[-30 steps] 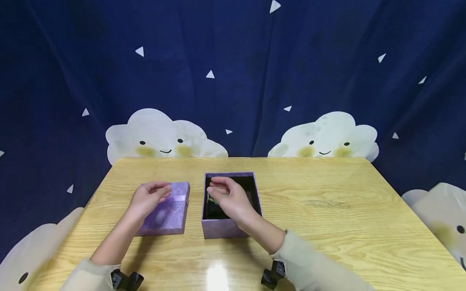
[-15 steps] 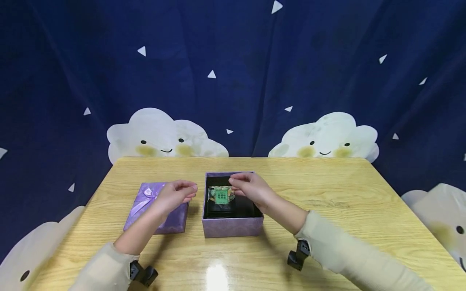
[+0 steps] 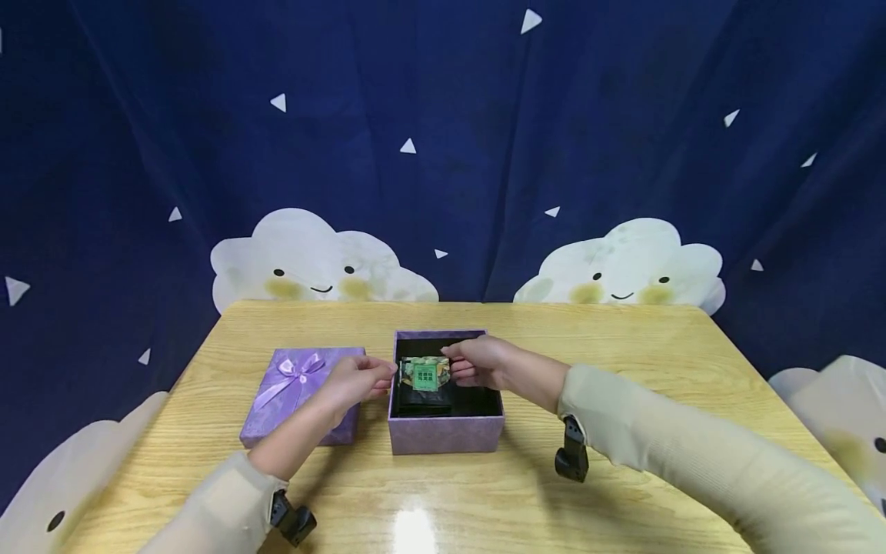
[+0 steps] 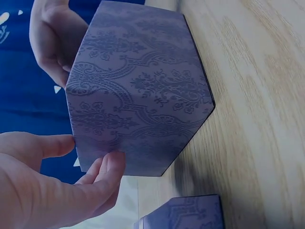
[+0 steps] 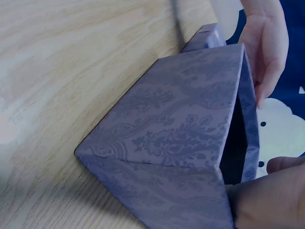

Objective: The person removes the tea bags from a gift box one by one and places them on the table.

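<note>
An open purple box with a dark inside stands mid-table. Inside it, toward the left, lies a flat black packet with a green label. My left hand is at the box's left rim; in the left wrist view its thumb and fingers, spread apart, come up to the rim and outer wall. My right hand reaches over the right side of the box, fingers bent loosely, fingertips beside the packet's right edge. In the right wrist view the box wall hides part of those fingers, and contact with the packet is unclear.
Left of the box lies its purple lid with a ribbon bow, partly under my left forearm. The wooden table reaches back to a dark blue curtain with white clouds. A small camera hangs at each wrist.
My left hand has moved right from over the lid to the box's rim. My right hand drew back to the right, uncovering the packet, and has dipped slightly lower beside it.
</note>
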{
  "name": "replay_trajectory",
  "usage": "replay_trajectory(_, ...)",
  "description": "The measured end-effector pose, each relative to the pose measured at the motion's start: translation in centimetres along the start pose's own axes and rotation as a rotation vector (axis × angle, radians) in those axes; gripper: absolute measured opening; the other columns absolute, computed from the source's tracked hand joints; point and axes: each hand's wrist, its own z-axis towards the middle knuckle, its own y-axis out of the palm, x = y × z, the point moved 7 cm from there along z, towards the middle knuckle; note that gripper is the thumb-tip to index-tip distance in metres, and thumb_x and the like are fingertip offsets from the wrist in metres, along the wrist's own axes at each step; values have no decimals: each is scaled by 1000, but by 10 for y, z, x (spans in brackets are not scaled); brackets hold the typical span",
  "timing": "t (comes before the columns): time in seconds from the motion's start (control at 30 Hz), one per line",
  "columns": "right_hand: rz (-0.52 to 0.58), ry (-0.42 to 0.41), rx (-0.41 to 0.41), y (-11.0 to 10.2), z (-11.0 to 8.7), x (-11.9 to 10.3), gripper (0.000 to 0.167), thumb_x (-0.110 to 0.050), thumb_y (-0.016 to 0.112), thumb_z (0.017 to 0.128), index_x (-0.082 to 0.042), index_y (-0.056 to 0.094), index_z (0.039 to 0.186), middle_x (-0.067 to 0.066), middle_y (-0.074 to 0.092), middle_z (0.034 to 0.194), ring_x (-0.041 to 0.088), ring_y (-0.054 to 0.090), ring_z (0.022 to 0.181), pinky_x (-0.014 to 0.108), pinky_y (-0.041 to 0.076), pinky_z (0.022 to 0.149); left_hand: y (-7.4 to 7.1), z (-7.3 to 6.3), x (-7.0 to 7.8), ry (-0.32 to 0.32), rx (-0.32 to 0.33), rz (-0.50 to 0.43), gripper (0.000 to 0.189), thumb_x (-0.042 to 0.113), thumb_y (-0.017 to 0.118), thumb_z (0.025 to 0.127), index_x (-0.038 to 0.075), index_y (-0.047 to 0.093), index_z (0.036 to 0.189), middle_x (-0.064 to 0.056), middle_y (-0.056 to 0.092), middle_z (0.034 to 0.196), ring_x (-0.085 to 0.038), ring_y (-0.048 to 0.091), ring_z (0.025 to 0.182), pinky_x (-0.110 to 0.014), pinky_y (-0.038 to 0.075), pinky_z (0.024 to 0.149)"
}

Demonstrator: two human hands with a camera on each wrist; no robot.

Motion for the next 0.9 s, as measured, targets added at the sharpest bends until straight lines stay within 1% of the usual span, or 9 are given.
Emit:
replay_trajectory(0.07, -2, 17, -16, 1, 4, 0, 25, -18, 47, 100, 0, 47, 117, -5, 36, 65, 4, 36, 56, 15, 46, 63, 0, 1, 0, -5, -4, -8, 36, 13, 58, 94, -15, 54, 118, -25, 65, 114, -15, 68, 90, -37, 58, 97)
replay_trajectory(0.1, -3, 24, -26, 2, 5, 0, 21, -18, 47, 100, -2, 45, 113, -5, 32, 63, 5, 32, 54, 15, 38, 58, 0, 1, 0, -6, -7, -11, 38, 13, 58, 95, -15, 54, 119, -25, 65, 113, -14, 67, 88, -37, 58, 97)
replay_trajectory(0.2, 10, 44, -41, 4, 9, -1, 16, -19, 46, 101, -7, 37, 107, -4, 24, 63, 8, 23, 55, 18, 22, 54, 0, 0, 0, 0, -13, -24, 38, 13, 58, 95, -16, 53, 119, -24, 66, 110, -12, 67, 84, -36, 59, 95)
replay_trajectory(0.33, 57, 76, -35, 7, 13, 1, 18, -19, 47, 100, -10, 33, 108, -3, 22, 67, 10, 22, 60, 20, 20, 58, 0, -1, 0, 11, -9, -38, 36, 12, 59, 94, -16, 54, 116, -27, 65, 113, -15, 68, 88, -36, 59, 96)
replay_trajectory(0.5, 72, 97, -26, 9, 17, 4, 17, -19, 46, 100, -10, 35, 108, -1, 22, 72, 11, 24, 63, 19, 24, 58, -2, -2, -3, 21, 19, -53, 33, 13, 60, 93, -13, 57, 113, -26, 65, 114, -15, 69, 88, -35, 59, 96)
replay_trajectory(0.6, 64, 97, -22, 10, 18, 4, 17, -21, 46, 100, -9, 38, 110, 1, 28, 77, 11, 29, 65, 21, 33, 65, -3, -1, -4, 23, 35, -54, 32, 13, 61, 93, -13, 58, 112, -25, 66, 110, -12, 68, 84, -35, 60, 94)
replay_trajectory(0.73, 41, 107, -40, 12, 17, 3, 18, -24, 45, 101, -8, 45, 94, -1, 35, 69, 10, 34, 61, 28, 42, 83, -3, 0, -6, 24, 55, -40, 31, 13, 61, 92, -11, 60, 111, -20, 69, 104, -7, 65, 78, -34, 60, 93)
replay_trajectory(0.83, 31, 105, -53, 14, 16, -1, 27, -24, 44, 101, -9, 41, 80, -4, 32, 57, 10, 36, 58, 35, 46, 97, -4, 0, -6, 37, 71, -19, 30, 14, 61, 92, -10, 62, 110, -18, 70, 101, -8, 65, 79, -35, 61, 91)
replay_trajectory(0.9, 40, 104, -43, 13, 14, -5, 26, -24, 45, 101, -8, 38, 81, -3, 34, 58, 11, 39, 60, 38, 47, 103, -4, -1, -6, 49, 81, -6, 30, 15, 61, 91, -9, 63, 110, -18, 70, 100, -10, 65, 80, -35, 61, 90)
